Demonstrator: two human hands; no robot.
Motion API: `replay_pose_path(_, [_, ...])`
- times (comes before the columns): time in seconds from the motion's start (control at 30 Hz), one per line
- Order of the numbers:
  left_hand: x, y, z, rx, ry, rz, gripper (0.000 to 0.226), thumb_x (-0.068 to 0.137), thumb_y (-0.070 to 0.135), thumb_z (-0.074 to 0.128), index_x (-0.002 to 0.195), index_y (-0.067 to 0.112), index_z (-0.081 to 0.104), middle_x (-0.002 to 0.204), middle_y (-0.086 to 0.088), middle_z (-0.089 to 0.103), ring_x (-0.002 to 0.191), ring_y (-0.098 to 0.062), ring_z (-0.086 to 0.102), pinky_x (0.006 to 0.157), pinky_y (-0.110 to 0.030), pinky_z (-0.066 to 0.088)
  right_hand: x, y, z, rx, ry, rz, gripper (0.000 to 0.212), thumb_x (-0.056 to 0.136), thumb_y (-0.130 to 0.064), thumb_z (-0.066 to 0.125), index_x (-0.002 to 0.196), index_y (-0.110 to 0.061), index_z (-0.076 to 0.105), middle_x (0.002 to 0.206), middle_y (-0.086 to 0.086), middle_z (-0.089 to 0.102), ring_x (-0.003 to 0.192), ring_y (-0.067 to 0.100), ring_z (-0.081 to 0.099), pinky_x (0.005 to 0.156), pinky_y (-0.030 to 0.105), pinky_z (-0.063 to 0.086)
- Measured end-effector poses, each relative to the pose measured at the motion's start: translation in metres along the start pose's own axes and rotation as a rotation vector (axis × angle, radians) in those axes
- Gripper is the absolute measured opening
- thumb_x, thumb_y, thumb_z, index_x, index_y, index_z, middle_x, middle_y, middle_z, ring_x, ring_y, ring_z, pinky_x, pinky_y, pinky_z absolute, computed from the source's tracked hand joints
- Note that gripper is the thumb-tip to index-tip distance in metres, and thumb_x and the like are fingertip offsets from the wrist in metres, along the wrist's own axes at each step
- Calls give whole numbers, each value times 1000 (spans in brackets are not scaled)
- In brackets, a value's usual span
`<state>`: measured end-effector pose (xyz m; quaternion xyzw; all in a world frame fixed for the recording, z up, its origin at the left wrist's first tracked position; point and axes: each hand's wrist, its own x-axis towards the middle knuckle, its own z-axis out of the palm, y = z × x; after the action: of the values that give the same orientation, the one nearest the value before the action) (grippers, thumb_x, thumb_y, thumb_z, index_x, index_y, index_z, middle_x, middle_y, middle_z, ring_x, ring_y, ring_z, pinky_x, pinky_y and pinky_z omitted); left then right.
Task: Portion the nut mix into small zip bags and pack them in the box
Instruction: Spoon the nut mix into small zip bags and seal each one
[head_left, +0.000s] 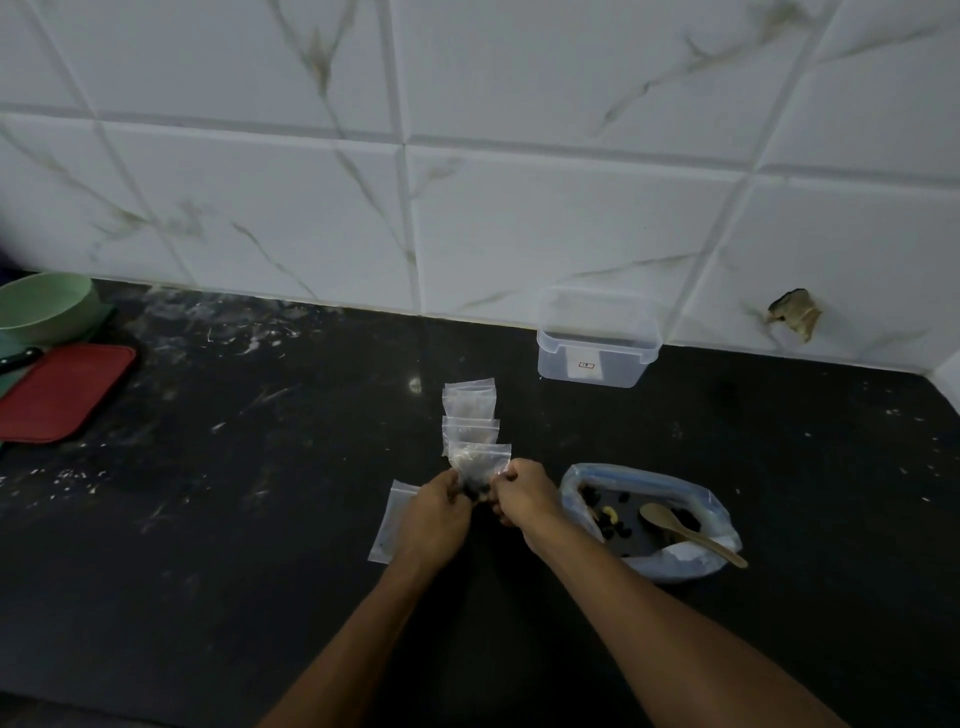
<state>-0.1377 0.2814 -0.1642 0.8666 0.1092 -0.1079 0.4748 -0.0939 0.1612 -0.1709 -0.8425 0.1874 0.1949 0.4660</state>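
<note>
Green round bowl (44, 306) sits at far left of the dark speckled surface (234, 519), a flat red rectangular tray (60, 392) just in front of it. Near centre, an empty clear flat zip bag (393, 512) lies partly under the left hand (441, 512). Left hand and right hand (524, 493) each pinch a side of a small clear zip bag holding dark nut mix (478, 467), fingers curled on it. Two more small clear zip bags (470, 410) lie just behind. Right of the hands, a large open plastic bag of nut mix (649, 519) holds a wooden spoon (685, 532). Clear lidless plastic box (597, 348) stands against the tiled wall, well behind.
</note>
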Motion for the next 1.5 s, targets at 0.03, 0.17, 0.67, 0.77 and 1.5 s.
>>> replay_pose_path(0.03, [2, -1, 0, 17, 1, -5, 14, 98, 15, 49, 101, 21, 62, 84, -3, 70, 59, -7, 56, 48, -17, 39, 2, 0, 1, -5, 4, 6, 14, 95, -18, 51, 101, -16, 63, 94, 9, 69, 81, 20, 69, 61, 28, 55])
replay_pose_path(0.17, [8, -2, 1, 52, -27, -15, 14, 99, 16, 48, 98, 21, 61, 81, -1, 68, 59, -6, 56, 50, -18, 39, 11, -3, 3, -20, 3, 26, 14, 96, -19, 53, 103, -15, 64, 96, 9, 69, 78, 18, 68, 56, 25, 55])
replay_pose_path(0.67, [26, 9, 0, 65, -50, -61, 20, 95, 18, 49, 78, 28, 54, 71, 3, 63, 61, -12, 58, 70, -41, 54, 31, -10, 6, -12, 23, 56, 10, 94, -16, 57, 98, -12, 65, 94, 11, 70, 77, 19, 70, 69, 32, 61])
replay_pose_path(0.77, [25, 10, -1, 54, -49, -60, 18, 93, 18, 49, 80, 26, 57, 71, 2, 64, 62, -14, 58, 72, -44, 55, 31, -10, 6, 1, 14, 52, 8, 93, -13, 58, 94, -11, 65, 91, 11, 70, 77, 19, 70, 71, 32, 61])
replay_pose_path(1.5, [-26, -39, -47, 0, 157, -268, 19, 95, 16, 51, 80, 27, 46, 86, 1, 56, 75, -11, 56, 60, -25, 44, -47, 5, 67, 44, -172, 45, 19, 90, -16, 58, 108, -16, 61, 102, 7, 66, 85, 19, 68, 69, 30, 59])
